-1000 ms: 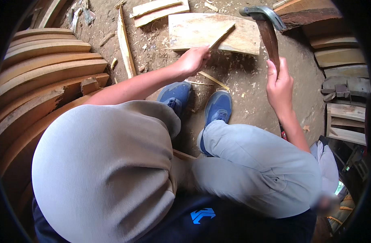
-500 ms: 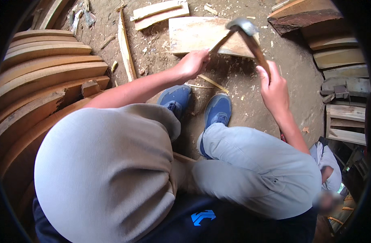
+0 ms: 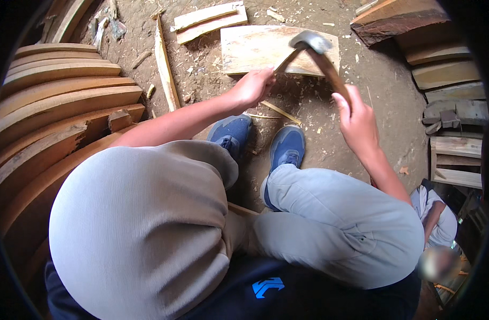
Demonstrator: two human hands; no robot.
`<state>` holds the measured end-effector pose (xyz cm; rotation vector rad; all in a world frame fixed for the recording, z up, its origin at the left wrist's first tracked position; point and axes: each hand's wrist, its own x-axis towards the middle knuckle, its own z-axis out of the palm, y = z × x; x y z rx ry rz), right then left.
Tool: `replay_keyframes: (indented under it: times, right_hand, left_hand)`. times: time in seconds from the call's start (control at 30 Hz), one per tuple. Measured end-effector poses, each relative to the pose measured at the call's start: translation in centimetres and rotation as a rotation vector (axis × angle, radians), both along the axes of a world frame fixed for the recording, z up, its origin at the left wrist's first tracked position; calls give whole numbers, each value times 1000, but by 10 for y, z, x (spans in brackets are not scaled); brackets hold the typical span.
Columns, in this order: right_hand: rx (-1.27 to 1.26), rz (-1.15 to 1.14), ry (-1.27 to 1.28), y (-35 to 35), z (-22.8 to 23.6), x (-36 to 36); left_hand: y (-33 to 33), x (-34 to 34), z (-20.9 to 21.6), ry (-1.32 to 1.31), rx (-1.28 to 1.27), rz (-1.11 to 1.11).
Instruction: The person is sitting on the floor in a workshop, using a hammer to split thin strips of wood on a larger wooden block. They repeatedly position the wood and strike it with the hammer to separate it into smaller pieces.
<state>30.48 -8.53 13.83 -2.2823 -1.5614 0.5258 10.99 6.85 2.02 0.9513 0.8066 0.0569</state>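
My right hand (image 3: 356,120) is closed round the wooden handle of an adze (image 3: 330,69), whose short metal head is raised over a thick pale board (image 3: 252,48). In my left hand (image 3: 255,87) is a narrow wood piece (image 3: 289,60), slanting up to the right towards the metal head. Its upper end overlaps the head from here; whether they touch I cannot tell. The board lies on the dirt floor beyond my feet, with a curved far edge. Part of it is hidden behind the adze and the narrow piece.
Curved planks (image 3: 68,101) are stacked at the left, and timber blocks (image 3: 442,74) line the right. Two short offcuts (image 3: 210,22) and a long split strip (image 3: 165,64) lie on the chip-strewn floor. My shoes (image 3: 286,146) stand near the board. Another person (image 3: 439,218) is at the lower right.
The adze and my right hand have shifted slightly left, the head also a little lower in the picture. My left hand stays nearly in place, still holding the narrow wood piece.
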Motion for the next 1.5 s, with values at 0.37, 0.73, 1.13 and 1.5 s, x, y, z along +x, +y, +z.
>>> replay_keyframes:
  times: [0.37, 0.73, 1.13, 1.5]
  right_hand:
    - [-18, 37, 6, -9, -8, 0]
    - [-143, -22, -98, -1, -16, 15]
    - [29, -63, 0, 11, -6, 13]
    - [-21, -44, -51, 10, -15, 9]
  left_hand:
    - [7, 0, -3, 10, -69, -49]
    - [2, -3, 2, 21, -60, -39]
    - [2, 0, 4, 36, -35, -43]
    - [-1, 0, 3, 26, -66, -50]
